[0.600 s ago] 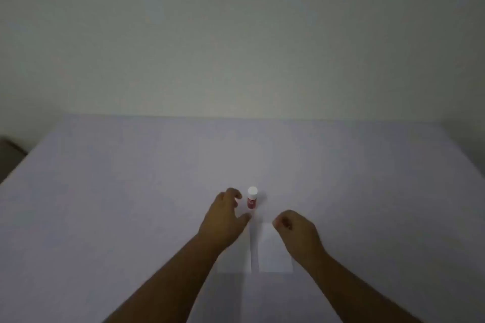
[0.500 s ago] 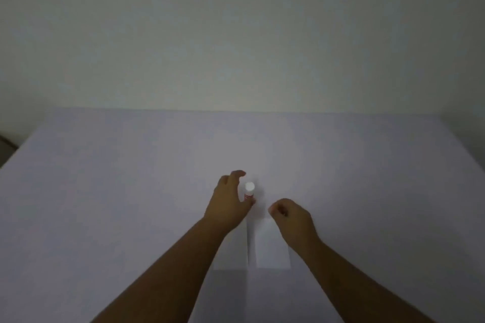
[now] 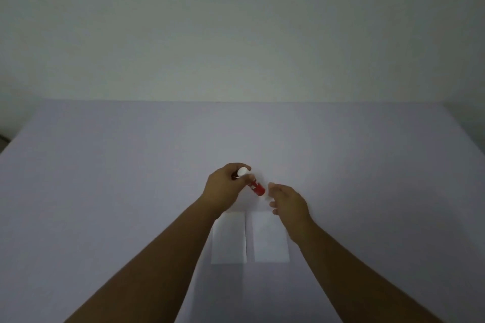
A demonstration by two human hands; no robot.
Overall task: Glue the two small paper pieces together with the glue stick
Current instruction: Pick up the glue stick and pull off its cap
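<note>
My left hand [image 3: 224, 190] holds a red glue stick [image 3: 256, 187] with a white cap, tilted so the cap end sits among its fingers and the red body points down to the right, lifted off the table. Close to the stick's lower end, my right hand [image 3: 288, 202] hovers with its fingers apart and holds nothing. Two small white paper pieces lie flat side by side just below the hands: the left piece [image 3: 229, 241] and the right piece [image 3: 270, 238], with a narrow gap between them. My forearms cover their outer top corners.
A wide pale lilac table [image 3: 118, 191] fills the lower view, with a plain wall [image 3: 236, 34] behind its far edge. A dark strip shows past the table's left edge [image 3: 4, 139].
My left hand closed on the glue stick, which stood upright on the table, and lifted and tilted it. My right hand opened its fingers and moved up toward the stick's lower end.
</note>
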